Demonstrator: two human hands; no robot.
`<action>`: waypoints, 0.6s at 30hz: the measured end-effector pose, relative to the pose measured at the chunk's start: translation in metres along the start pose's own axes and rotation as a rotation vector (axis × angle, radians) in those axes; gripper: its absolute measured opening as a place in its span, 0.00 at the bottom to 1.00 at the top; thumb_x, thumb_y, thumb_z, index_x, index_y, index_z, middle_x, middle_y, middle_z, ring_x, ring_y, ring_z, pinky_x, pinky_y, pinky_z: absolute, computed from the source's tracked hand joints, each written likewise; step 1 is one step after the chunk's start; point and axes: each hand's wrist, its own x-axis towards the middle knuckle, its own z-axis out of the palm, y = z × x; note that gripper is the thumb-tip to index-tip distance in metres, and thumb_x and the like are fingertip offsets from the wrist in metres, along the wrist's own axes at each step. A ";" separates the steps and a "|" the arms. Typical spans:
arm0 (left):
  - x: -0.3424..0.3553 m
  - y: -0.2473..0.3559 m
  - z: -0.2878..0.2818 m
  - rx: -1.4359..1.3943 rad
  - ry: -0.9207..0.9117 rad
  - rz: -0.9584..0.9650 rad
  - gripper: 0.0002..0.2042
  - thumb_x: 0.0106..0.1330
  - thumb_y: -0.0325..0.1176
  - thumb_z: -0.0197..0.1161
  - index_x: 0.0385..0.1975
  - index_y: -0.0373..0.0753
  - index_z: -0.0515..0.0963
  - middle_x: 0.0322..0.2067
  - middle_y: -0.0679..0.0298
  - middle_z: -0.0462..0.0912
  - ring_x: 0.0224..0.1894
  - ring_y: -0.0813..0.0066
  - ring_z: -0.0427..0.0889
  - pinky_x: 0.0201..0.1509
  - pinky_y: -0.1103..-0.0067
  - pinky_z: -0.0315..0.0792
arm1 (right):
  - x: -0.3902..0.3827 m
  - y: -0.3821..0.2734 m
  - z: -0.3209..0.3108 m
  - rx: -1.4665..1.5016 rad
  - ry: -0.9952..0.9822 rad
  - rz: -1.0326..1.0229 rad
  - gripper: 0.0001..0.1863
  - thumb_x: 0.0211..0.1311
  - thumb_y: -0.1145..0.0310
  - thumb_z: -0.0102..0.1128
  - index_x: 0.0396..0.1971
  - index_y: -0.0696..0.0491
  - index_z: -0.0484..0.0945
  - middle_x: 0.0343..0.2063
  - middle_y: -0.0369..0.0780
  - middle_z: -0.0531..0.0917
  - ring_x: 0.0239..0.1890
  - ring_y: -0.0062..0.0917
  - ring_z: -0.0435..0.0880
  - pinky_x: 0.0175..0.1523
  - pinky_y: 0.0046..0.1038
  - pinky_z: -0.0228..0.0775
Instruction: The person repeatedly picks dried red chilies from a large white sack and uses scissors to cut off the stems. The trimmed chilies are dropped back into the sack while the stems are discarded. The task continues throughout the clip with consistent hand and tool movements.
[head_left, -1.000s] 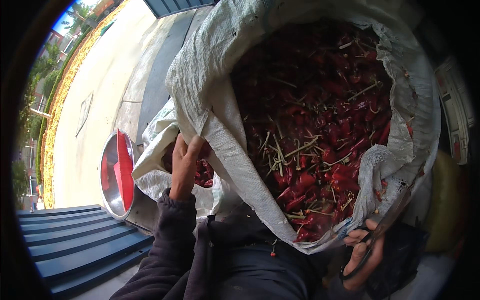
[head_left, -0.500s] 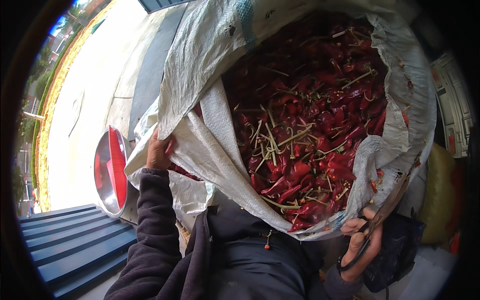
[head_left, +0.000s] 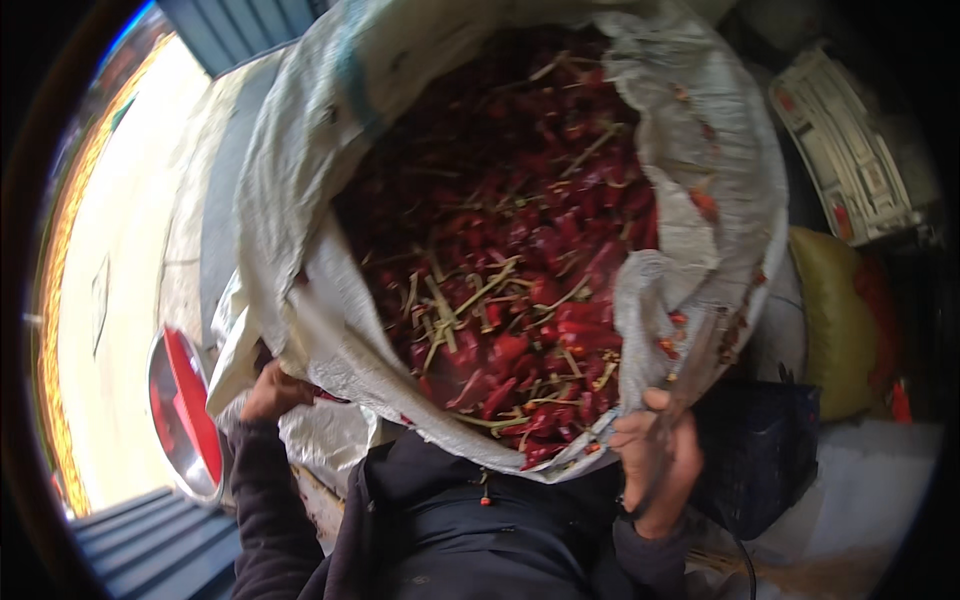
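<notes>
Filling the middle of the view, red chillies lie heaped in a large white sack with its mouth spread wide, and pale cut stems are scattered over the top. The right hand is at the near right edge of the sack, fingers curled around what looks like a pair of scissors, badly blurred, its blades pointing up along the cloth. The left hand is low at the sack's left side, beside a smaller white sack; its fingers are partly hidden, so I cannot tell whether they grip cloth or a chilli. The near rim looks like the weak spot: chillies lie almost level with it, so a sharp tug or a sag there could tip some onto the person's lap. The blades seem close enough to the weave to snag or slit it if the wrist turns inward. Loose stems could also slide down among the chillies if the sack is shaken. Farther out, a metal bowl with a red plastic piece sits on the left, while a dark box and a yellow sack stand on the right.
</notes>
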 end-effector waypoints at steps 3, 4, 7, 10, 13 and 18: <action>-0.004 -0.080 -0.039 0.526 0.212 -0.123 0.21 0.47 0.21 0.74 0.45 0.35 0.82 0.36 0.61 0.88 0.35 0.70 0.87 0.34 0.75 0.81 | 0.002 -0.001 -0.002 -0.295 -0.034 -0.189 0.35 0.53 0.61 0.82 0.56 0.62 0.75 0.34 0.41 0.87 0.33 0.22 0.87 0.41 0.24 0.80; -0.005 -0.071 -0.020 0.797 0.363 -0.105 0.23 0.43 0.22 0.75 0.44 0.36 0.83 0.37 0.61 0.88 0.41 0.72 0.87 0.37 0.76 0.81 | 0.002 -0.001 -0.003 -0.417 0.009 -0.246 0.36 0.51 0.59 0.83 0.56 0.61 0.76 0.34 0.43 0.87 0.34 0.26 0.88 0.41 0.27 0.81; -0.007 -0.089 -0.037 0.744 0.778 0.072 0.23 0.51 0.34 0.80 0.47 0.35 0.81 0.40 0.58 0.85 0.42 0.69 0.84 0.47 0.74 0.78 | 0.018 -0.019 -0.002 -1.020 0.171 -0.549 0.39 0.45 0.53 0.84 0.55 0.57 0.76 0.37 0.45 0.86 0.38 0.37 0.88 0.41 0.35 0.81; -0.003 -0.061 -0.057 0.596 1.067 0.321 0.24 0.62 0.37 0.75 0.54 0.31 0.77 0.53 0.50 0.80 0.51 0.65 0.82 0.53 0.75 0.75 | 0.035 -0.014 -0.006 -1.157 0.280 -0.600 0.42 0.41 0.48 0.83 0.56 0.53 0.76 0.40 0.45 0.84 0.42 0.42 0.85 0.41 0.41 0.79; -0.016 0.048 0.035 0.679 1.150 0.785 0.29 0.66 0.39 0.72 0.62 0.31 0.72 0.59 0.48 0.76 0.59 0.56 0.77 0.61 0.67 0.72 | 0.042 0.002 -0.010 -1.220 0.227 -0.426 0.35 0.46 0.63 0.81 0.56 0.50 0.75 0.38 0.44 0.83 0.41 0.42 0.85 0.40 0.42 0.78; -0.044 0.103 0.205 1.218 0.497 1.344 0.27 0.58 0.50 0.75 0.50 0.37 0.79 0.56 0.53 0.78 0.61 0.51 0.75 0.65 0.54 0.69 | 0.036 0.017 -0.026 -0.987 0.392 -0.455 0.30 0.48 0.73 0.76 0.54 0.51 0.76 0.31 0.44 0.82 0.32 0.44 0.85 0.35 0.44 0.77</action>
